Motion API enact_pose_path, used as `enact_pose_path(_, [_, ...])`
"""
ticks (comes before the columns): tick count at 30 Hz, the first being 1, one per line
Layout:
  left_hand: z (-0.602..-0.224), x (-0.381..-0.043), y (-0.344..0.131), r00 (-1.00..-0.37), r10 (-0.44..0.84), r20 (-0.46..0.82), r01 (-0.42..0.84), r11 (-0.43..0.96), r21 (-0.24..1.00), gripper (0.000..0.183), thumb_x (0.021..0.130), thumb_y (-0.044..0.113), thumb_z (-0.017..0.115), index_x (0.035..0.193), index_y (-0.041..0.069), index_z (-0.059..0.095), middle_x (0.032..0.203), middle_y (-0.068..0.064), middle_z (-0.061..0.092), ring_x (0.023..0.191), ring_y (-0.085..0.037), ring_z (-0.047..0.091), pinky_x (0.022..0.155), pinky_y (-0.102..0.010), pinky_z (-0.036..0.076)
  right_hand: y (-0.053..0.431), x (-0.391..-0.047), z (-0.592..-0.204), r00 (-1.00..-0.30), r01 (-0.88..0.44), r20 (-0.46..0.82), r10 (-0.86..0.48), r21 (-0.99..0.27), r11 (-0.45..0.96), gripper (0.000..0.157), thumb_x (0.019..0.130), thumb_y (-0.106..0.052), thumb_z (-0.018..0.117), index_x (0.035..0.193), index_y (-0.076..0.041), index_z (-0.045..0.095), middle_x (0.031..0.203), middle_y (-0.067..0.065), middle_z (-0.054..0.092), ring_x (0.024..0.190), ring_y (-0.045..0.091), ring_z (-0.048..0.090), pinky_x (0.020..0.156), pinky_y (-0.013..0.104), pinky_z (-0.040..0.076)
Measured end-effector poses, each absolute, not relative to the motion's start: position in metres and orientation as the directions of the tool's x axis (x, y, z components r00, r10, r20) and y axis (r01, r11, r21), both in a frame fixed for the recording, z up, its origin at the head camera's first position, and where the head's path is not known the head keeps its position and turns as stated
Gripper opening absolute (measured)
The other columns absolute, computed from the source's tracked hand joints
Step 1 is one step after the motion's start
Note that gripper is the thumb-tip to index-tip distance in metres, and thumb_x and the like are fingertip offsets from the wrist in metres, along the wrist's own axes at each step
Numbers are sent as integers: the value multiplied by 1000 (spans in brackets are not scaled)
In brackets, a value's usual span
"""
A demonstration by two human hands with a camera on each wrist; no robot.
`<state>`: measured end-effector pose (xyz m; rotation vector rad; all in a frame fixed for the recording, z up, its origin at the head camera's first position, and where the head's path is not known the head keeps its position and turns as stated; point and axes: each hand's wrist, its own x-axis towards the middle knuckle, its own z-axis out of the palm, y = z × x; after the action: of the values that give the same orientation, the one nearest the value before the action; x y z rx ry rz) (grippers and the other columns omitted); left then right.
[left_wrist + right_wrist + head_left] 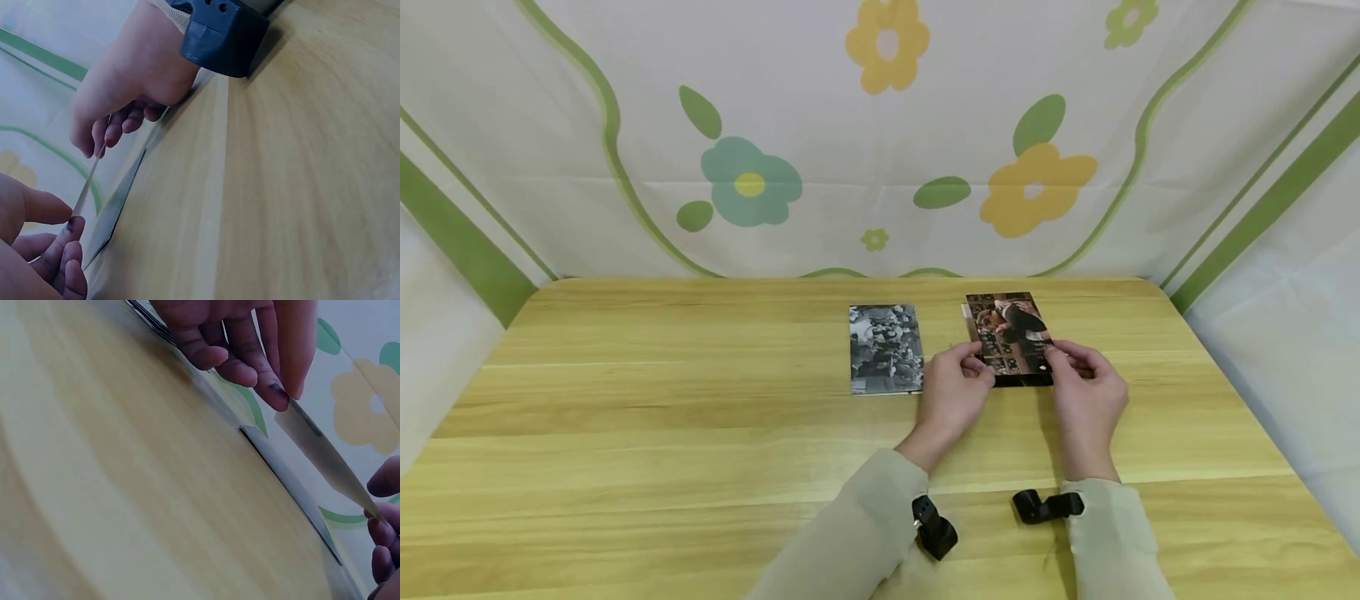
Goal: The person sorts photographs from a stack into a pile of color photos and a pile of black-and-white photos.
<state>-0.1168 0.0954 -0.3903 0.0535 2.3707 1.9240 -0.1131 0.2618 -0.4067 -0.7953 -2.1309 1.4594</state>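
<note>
A colour photo print (1017,329) with a dark border is held by both hands. My left hand (957,387) pinches its near left corner between thumb and finger. On the near right side, the thumb and fingers of my right hand (1090,396) grip the edge. In the right wrist view the pale back of the held print shows, raised at a slant over a flat print (290,494) on the table. Beside my left hand lies a small stack topped by a black-and-white photo print (886,348); its layered edges show in the right wrist view.
The wood-grain table (647,417) reaches back to a white cloth (820,100) with flowers and green lines. More cloth hangs along both sides. Each sleeved wrist carries a black camera mount, the left one (936,529) and the right one (1047,506).
</note>
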Motion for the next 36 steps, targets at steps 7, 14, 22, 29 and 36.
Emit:
enact_pose_path(7, [-392, -117, 99, -997, 62, -39, -23, 244, 970, 39, 96, 3, 75, 135, -1, 72, 91, -4, 75, 73, -2, 57, 66, -17, 50, 262, -114, -410, -781, 287, 37, 624, -866, 411, 31, 96, -29, 77, 121, -12, 80, 90, -16, 64, 81, 2, 57, 67, 15, 46])
enact_pose_path(14, [-395, -120, 99, -998, 49, -39, -25, 269, 963, 40, 95, 1, 75, 134, -2, 72, 91, -6, 75, 74, -3, 58, 68, -18, 51, 260, -115, -411, -802, 312, 40, 596, -823, 475, 32, 96, -26, 76, 123, -10, 79, 97, -5, 67, 82, 3, 57, 67, 15, 46])
enact_pose_path(22, [-399, -122, 99, -996, 85, -38, -11, 296, 955, 39, 95, 0, 74, 133, -5, 71, 90, -6, 73, 76, -6, 57, 71, -20, 51, 261, -115, -413, -808, 329, 54, 587, -785, 525, 32, 96, -25, 74, 123, -9, 79, 102, 3, 69, 86, 10, 59, 68, 17, 45])
enact_pose_path(29, [-398, -123, 98, -995, 95, -42, -8, 333, 943, 39, 95, 0, 74, 134, -6, 71, 90, -5, 72, 77, -6, 57, 71, -20, 52, 260, -113, -412, -813, 332, 53, 580, -777, 535, 31, 97, -25, 73, 122, -7, 78, 105, 6, 68, 87, 12, 59, 68, 17, 43])
enact_pose_path(36, [-399, -122, 98, -994, 111, -20, 21, 358, 933, 37, 95, -1, 73, 132, -6, 72, 89, -6, 71, 76, -7, 56, 73, -21, 52, 259, -112, -412, -806, 338, 52, 590, -777, 531, 31, 96, -24, 72, 122, -8, 78, 105, 6, 67, 90, 15, 59, 72, 21, 43])
